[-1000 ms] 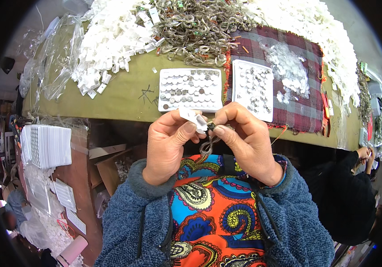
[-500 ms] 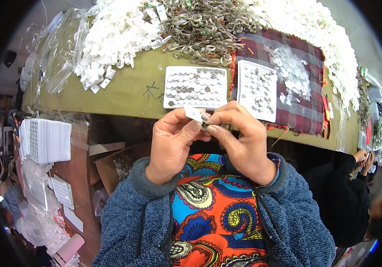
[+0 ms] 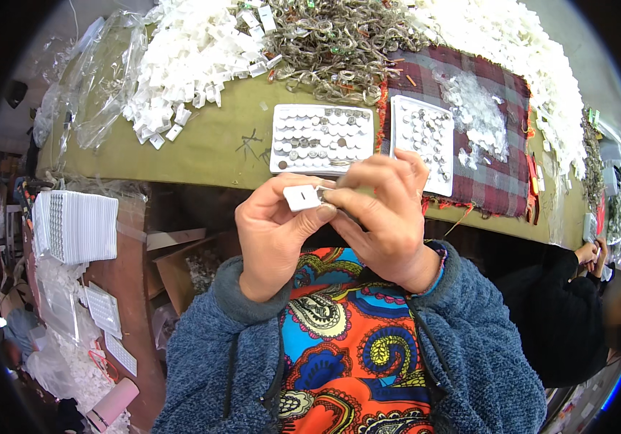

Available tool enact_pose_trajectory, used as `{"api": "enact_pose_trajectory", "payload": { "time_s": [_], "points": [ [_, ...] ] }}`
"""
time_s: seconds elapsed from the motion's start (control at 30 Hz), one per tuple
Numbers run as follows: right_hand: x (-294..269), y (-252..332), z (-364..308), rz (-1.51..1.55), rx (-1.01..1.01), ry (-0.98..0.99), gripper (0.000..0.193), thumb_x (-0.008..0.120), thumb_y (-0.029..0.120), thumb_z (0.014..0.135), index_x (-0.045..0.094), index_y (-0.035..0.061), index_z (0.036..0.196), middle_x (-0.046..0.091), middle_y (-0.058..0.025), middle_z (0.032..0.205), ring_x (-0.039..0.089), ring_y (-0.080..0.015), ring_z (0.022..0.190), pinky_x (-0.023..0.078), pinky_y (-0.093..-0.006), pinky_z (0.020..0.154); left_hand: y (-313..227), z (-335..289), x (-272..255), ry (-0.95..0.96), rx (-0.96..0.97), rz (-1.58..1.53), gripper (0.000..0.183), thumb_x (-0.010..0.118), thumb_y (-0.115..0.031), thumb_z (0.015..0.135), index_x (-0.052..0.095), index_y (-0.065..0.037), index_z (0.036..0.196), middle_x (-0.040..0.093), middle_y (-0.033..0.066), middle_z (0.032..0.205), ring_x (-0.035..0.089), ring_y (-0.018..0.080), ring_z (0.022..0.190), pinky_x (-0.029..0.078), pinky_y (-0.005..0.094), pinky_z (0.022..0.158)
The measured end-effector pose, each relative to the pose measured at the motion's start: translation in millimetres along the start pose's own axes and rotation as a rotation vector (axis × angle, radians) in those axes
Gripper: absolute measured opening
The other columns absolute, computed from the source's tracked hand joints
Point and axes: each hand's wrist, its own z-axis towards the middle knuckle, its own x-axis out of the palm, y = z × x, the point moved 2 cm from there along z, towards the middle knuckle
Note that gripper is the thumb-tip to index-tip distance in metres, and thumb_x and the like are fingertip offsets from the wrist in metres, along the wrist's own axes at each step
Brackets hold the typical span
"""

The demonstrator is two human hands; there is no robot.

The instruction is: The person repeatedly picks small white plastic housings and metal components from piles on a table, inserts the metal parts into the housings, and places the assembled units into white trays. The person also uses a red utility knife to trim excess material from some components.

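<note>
My left hand (image 3: pixel 275 230) pinches a small white plastic tag (image 3: pixel 302 197) between thumb and fingers, held up close over my lap. My right hand (image 3: pixel 385 217) meets it from the right, fingertips closed on a small metal piece (image 3: pixel 322 194) pressed against the tag. Most of the metal piece is hidden by my fingers. Just beyond my hands, on the olive table, lie two white trays: the left tray (image 3: pixel 321 139) filled with round metal parts, the right tray (image 3: pixel 422 141) resting on a plaid cloth (image 3: pixel 495 173).
A heap of white plastic tags (image 3: pixel 184 50), a tangle of metal rings (image 3: pixel 332 43) and more white bits (image 3: pixel 534 79) cover the table's far side. Stacked white trays (image 3: pixel 75 226) sit at my left. Another person's hands (image 3: pixel 591 253) work at the right.
Both hands have risen closer to the camera. The dangling metal piece seen below my fingers a second ago is now drawn up against the tag between my fingertips.
</note>
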Motion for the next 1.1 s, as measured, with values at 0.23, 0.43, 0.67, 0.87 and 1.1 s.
{"api": "enact_pose_trajectory", "payload": {
  "time_s": [0.23, 0.43, 0.67, 0.87, 1.1],
  "points": [
    [0, 6, -9, 0.439, 0.283, 0.320, 0.082, 0.067, -0.004, 0.083, 0.026, 0.0016, 0.153, 0.068, -0.0070, 0.103, 0.056, -0.0220, 0.123, 0.012, -0.0500, 0.116, -11, 1, 2, 0.091, 0.454, 0.470, 0.031, 0.083, 0.003, 0.072, 0.068, -0.005, 0.097, 0.073, 0.0080, 0.101, 0.057, 0.0203, 0.105, 0.045, 0.0364, 0.097],
    [-3, 2, -16, 0.541, 0.397, 0.240, 0.046, 0.062, -0.004, 0.090, 0.048, -0.0010, 0.133, 0.060, 0.0000, 0.077, 0.052, -0.0086, 0.073, 0.043, -0.0269, 0.075, -10, 0, -8, 0.033, 0.200, 0.050, 0.025, 0.079, 0.000, 0.080, 0.064, -0.002, 0.100, 0.071, 0.0111, 0.104, 0.059, 0.0162, 0.096, 0.048, 0.0318, 0.089],
    [0, 2, -15, 0.526, 0.467, 0.163, 0.011, 0.071, 0.000, 0.079, 0.066, 0.0056, 0.087, 0.056, -0.0032, 0.065, 0.047, -0.0199, 0.062, 0.039, -0.0326, 0.071, -3, -3, -7, 0.006, 0.185, 0.115, 0.022, 0.075, 0.001, 0.085, 0.061, 0.000, 0.102, 0.069, 0.0123, 0.105, 0.065, 0.0141, 0.096, 0.053, 0.0280, 0.088],
    [2, 0, -12, 0.543, 0.531, 0.170, 0.007, 0.071, 0.002, 0.080, 0.066, 0.0040, 0.084, 0.057, -0.0037, 0.065, 0.046, -0.0172, 0.062, 0.040, -0.0325, 0.064, 1, -3, -7, 0.081, 0.118, -0.024, 0.022, 0.074, -0.001, 0.087, 0.059, 0.001, 0.102, 0.068, 0.0144, 0.106, 0.066, 0.0135, 0.085, 0.057, 0.0282, 0.075],
    [4, -2, -13, 1.020, 0.886, 0.236, 0.012, 0.063, 0.008, 0.093, 0.064, -0.0040, 0.090, 0.066, -0.0014, 0.076, 0.053, -0.0044, 0.067, 0.043, -0.0227, 0.058, 13, -1, -5, 0.042, -0.201, -0.454, 0.024, 0.069, -0.013, 0.094, 0.058, 0.003, 0.109, 0.067, 0.0138, 0.104, 0.063, 0.0129, 0.079, 0.056, 0.0279, 0.069]
  ]
}}
